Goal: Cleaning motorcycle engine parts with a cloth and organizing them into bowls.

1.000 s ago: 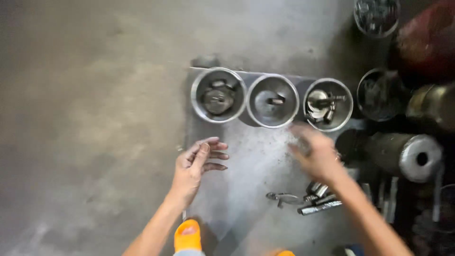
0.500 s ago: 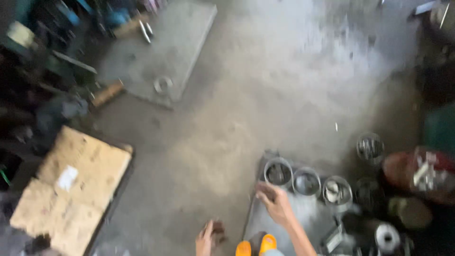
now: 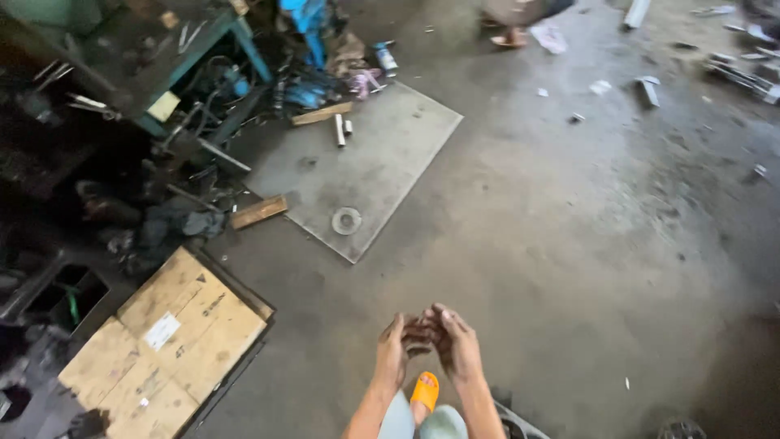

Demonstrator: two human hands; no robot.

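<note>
Since half a second ago your view has swung up and left: the row of round metal pots and the cylinders that filled the lower right are now out of sight, and only a curved metal edge (image 3: 520, 419) shows at the bottom of the frame. Your hands have also come together. Before, the right reached toward the pots and the left hung low; now your left hand (image 3: 392, 349) and right hand (image 3: 457, 345) meet at lower centre, fingertips touching, palms turned inward and half cupped, forearms rising from the bottom edge. By that reading your attention has left the pots for the moment.

Whether anything sits between your palms I cannot tell; the gap is dark and the fingers curl over it. Neither hand is clenched, and nothing shows in a clear grasp.

Directly below your wrists is an orange sandal (image 3: 424, 390) on the concrete floor (image 3: 569, 244). Nearest things otherwise lie well apart: a worn cardboard sheet (image 3: 162, 333) at lower left, a grey metal plate (image 3: 366, 162) at upper centre with a small ring (image 3: 346, 220) on it, a wooden block (image 3: 258, 211) beside its left edge, and a cluttered bench (image 3: 122, 57) at upper left.
</note>
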